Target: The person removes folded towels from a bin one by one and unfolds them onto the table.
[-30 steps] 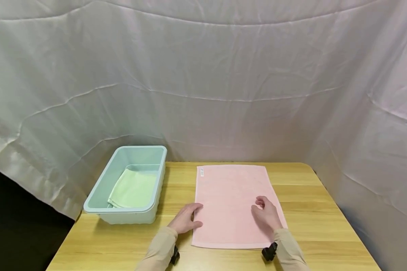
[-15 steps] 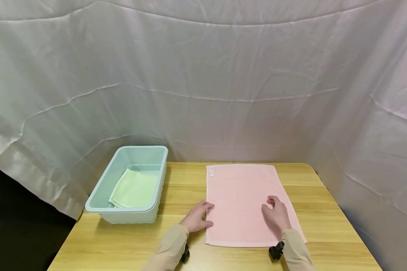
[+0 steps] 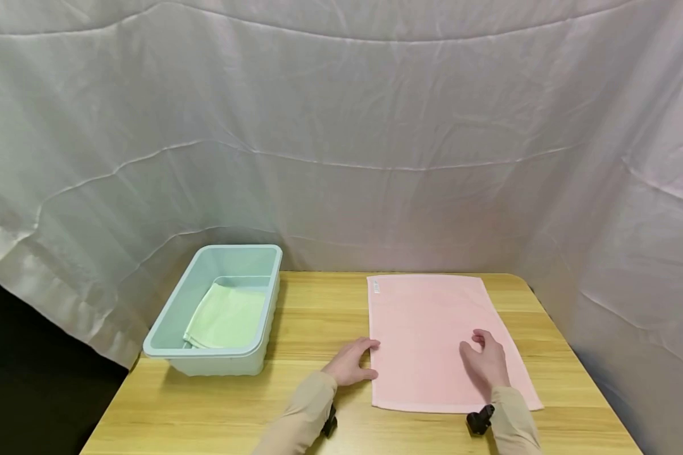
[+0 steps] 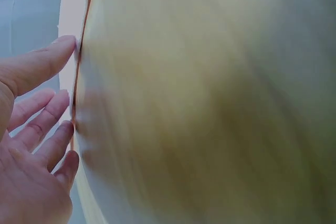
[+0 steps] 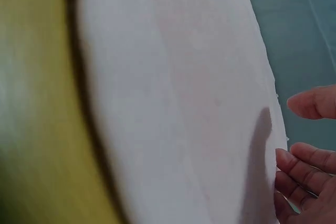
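A pink towel (image 3: 427, 341) lies flat on the wooden table, its small white tag (image 3: 376, 287) at the far left corner. My left hand (image 3: 350, 365) is at the towel's left edge, thumb and fingers spread apart with their tips right at the border. In the left wrist view that hand's fingers (image 4: 55, 142) are extended along the edge. Over the right half of the towel is my right hand (image 3: 487, 363), fingers loosely bent. The right wrist view has its thumb (image 5: 315, 102) well apart from the other fingers, nothing between them.
To the left stands a light blue plastic bin (image 3: 212, 352), with a folded light green cloth (image 3: 230, 316) inside. A grey curtain (image 3: 375, 139) hangs behind the wooden table (image 3: 301, 303) and along its sides.
The pink towel has slid to the right across the table, both hands moving along with it. The bin and green cloth stay in place.
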The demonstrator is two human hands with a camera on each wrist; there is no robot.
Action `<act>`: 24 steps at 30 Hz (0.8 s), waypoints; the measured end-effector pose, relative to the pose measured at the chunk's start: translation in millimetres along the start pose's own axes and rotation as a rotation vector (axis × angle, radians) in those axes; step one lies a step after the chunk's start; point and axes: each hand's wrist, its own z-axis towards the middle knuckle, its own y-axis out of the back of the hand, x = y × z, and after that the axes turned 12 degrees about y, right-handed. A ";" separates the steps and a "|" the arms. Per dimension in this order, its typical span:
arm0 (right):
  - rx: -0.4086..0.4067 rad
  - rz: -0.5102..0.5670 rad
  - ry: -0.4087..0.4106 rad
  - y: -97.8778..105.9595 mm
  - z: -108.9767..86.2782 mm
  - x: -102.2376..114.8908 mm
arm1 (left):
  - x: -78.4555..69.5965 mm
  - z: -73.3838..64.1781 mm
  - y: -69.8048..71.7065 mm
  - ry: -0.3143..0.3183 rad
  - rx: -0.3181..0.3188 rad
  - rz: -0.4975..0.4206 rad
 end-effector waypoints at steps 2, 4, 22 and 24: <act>-0.014 -0.009 -0.005 3.6 0.7 -3.6 | -5.0 2.4 -2.6 -0.007 0.006 0.013; -0.028 -0.013 -0.016 7.1 0.7 -6.5 | -9.7 5.0 -5.6 -0.012 0.010 0.027; -0.087 -0.030 -0.131 36.1 5.0 -28.8 | -45.9 32.8 -36.5 -0.053 0.012 0.132; -0.093 -0.020 -0.137 38.8 5.9 -32.3 | -48.5 35.9 -40.8 -0.053 0.011 0.127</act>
